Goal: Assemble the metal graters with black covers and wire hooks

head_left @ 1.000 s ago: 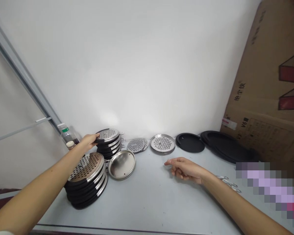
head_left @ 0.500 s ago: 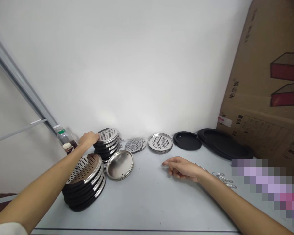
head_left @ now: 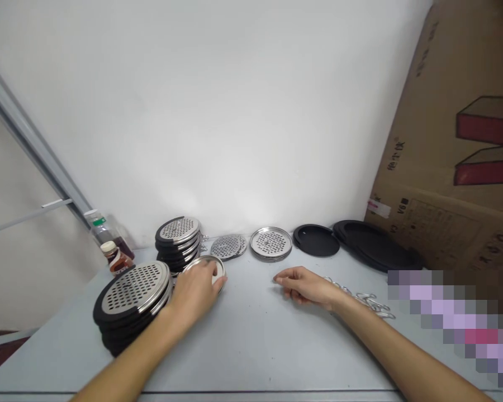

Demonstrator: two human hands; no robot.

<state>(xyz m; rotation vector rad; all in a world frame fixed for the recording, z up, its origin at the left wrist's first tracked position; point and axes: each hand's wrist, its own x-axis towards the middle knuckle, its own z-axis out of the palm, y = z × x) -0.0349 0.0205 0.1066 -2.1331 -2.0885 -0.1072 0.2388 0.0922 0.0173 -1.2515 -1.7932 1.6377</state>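
My left hand (head_left: pixel 198 287) is over a small stack of shallow round metal dishes (head_left: pixel 218 271), its thumb and forefinger apart at the top dish's rim. Its other fingertips are hidden, and I see nothing lifted. Beside its wrist stands a tall stack of black-edged discs with perforated metal tops (head_left: pixel 134 287); a smaller stack of similar discs (head_left: pixel 179 229) is behind. My right hand (head_left: pixel 302 285) hovers above the table, fingers loosely curled, nothing visible in it. Nearest to it lie several bent metal wire clips (head_left: pixel 373 301), partly behind the forearm.
Along the wall lie thin perforated plates (head_left: pixel 228 245), rimmed perforated metal discs (head_left: pixel 271 243), small black discs (head_left: pixel 318 241) and larger black ones (head_left: pixel 373 243). Two bottles, one clear (head_left: pixel 104 229) and one with a white cap (head_left: pixel 116 258), stand left. A cardboard box (head_left: pixel 436 184) rises at right.
My left hand has come away from the rear disc stack, moving right and toward me, to the shallow metal dishes. The right hand has barely moved.
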